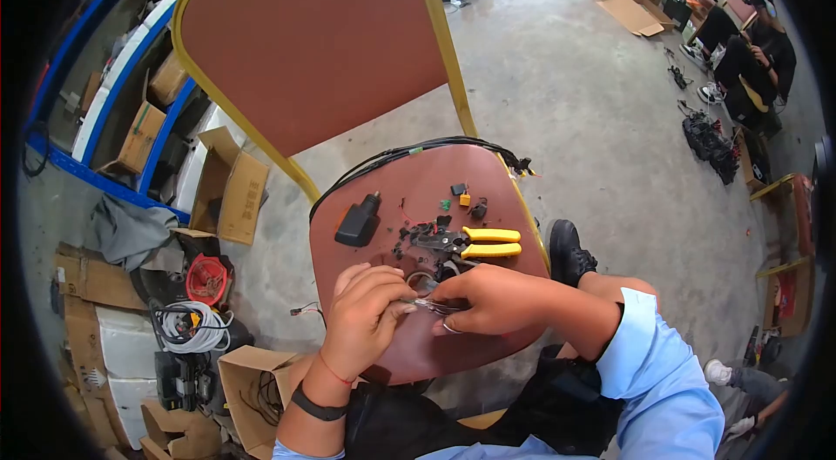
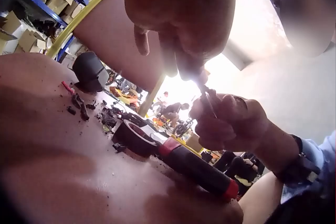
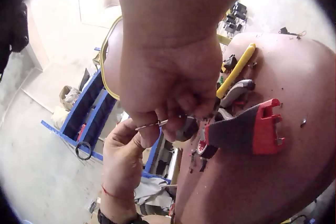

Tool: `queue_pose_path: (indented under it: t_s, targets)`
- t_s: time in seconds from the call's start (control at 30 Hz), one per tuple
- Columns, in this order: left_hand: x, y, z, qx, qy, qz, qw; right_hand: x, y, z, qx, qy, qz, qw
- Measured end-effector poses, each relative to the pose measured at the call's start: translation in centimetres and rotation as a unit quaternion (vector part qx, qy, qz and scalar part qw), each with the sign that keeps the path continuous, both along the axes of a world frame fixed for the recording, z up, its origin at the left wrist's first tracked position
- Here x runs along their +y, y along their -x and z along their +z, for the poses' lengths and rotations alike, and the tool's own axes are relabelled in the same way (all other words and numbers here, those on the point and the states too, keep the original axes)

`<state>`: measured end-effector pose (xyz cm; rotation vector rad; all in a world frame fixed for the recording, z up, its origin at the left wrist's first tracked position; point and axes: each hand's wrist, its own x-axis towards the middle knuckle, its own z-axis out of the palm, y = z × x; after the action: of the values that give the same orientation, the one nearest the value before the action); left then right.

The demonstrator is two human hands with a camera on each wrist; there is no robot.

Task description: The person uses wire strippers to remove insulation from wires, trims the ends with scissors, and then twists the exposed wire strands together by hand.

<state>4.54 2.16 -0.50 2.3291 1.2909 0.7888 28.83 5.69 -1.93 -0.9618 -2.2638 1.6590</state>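
Over the seat of a red chair (image 1: 418, 355), my two hands meet. My left hand (image 1: 367, 308) pinches a small, thin, shiny piece (image 1: 424, 304) between thumb and fingers. The other side of this piece is between the fingers of my right hand (image 1: 488, 299), which wears a ring. In the right wrist view the shiny piece (image 3: 151, 126) looks like a narrow metal strip; I cannot tell its kind. A roll of tape (image 2: 137, 139) and a red-and-black tool handle (image 2: 198, 169) lie on the seat below the hands.
Yellow-handled wire strippers (image 1: 492, 242), a black block-shaped device (image 1: 358, 221), black scraps (image 1: 405, 238) and a yellow connector (image 1: 465, 199) lie on the seat. Black cables (image 1: 418, 147) run along its back edge. Open cardboard boxes (image 1: 231, 190) stand left; a seated person (image 1: 758, 60) is far right.
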Motion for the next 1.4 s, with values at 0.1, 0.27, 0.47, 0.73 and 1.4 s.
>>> queue_pose_path:
  t_s: [0.1, 0.27, 0.47, 0.73, 1.4]
  targets:
    - [0.0, 0.2, -0.1, 0.000, 0.003, -0.006, 1.000, 0.0, -0.2, -0.2, 0.018, 0.010, 0.005, 1.000]
    - [0.0, 0.3, -0.2, 0.002, 0.005, -0.012, 1.000, 0.4, -0.3, 0.4, -0.011, 0.033, 0.032, 0.999]
    - [0.1, 0.3, -0.2, 0.008, 0.004, -0.020, 1.000, 0.4, -0.4, 0.0, -0.006, 0.040, 0.034, 0.999]
    - [0.1, 0.0, 0.4, -0.008, 0.005, -0.016, 1.000, 0.4, -0.7, -0.1, 0.006, 0.060, 0.033, 0.998]
    - [0.6, 1.5, -0.3, -0.014, -0.009, 0.039, 0.999, 1.2, -1.4, 2.5, -0.026, 0.132, 0.059, 0.989]
